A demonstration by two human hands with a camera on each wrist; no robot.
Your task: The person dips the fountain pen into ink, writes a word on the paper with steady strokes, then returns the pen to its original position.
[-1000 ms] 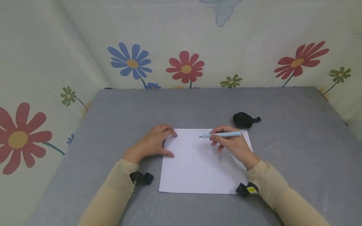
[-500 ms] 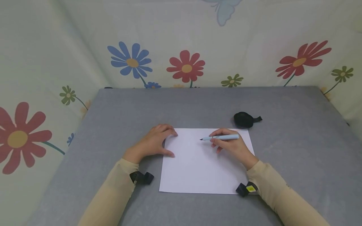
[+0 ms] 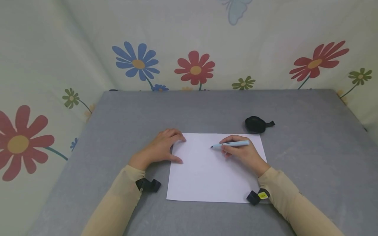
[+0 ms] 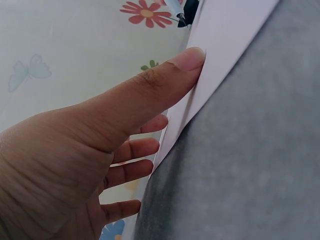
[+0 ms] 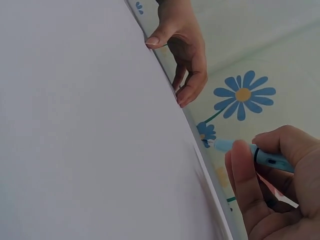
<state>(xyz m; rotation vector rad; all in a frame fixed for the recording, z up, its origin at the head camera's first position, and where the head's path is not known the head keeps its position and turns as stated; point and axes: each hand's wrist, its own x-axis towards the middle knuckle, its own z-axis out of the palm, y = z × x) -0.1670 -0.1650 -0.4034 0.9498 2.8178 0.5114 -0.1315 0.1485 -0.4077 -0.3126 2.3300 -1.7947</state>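
Observation:
A white sheet of paper [image 3: 200, 183] lies on the grey table, with no marks visible on it. Thumb and fingertips of my left hand [image 3: 159, 147] rest on the sheet's left edge, spread apart; the left wrist view shows the thumb [image 4: 187, 60] lying on the paper's margin. My right hand [image 3: 246, 154] pinches a light-blue fountain pen [image 3: 237, 143] between thumb and fingers over the upper right part of the sheet. Its uncapped dark nib points left, close over the paper. In the right wrist view the pen's barrel [image 5: 275, 161] passes behind the fingers.
A small black pouch [image 3: 255, 124] with a short tab sits just beyond the sheet's upper right corner. Black wrist cameras are strapped to both sleeves. Behind the grey table [image 3: 177, 108] hangs a pale curtain [image 3: 265, 29] printed with flowers.
My right hand has brought the pen slightly down the sheet, toward me, its nib now lower and a touch further right. The left hand stays in place on the paper.

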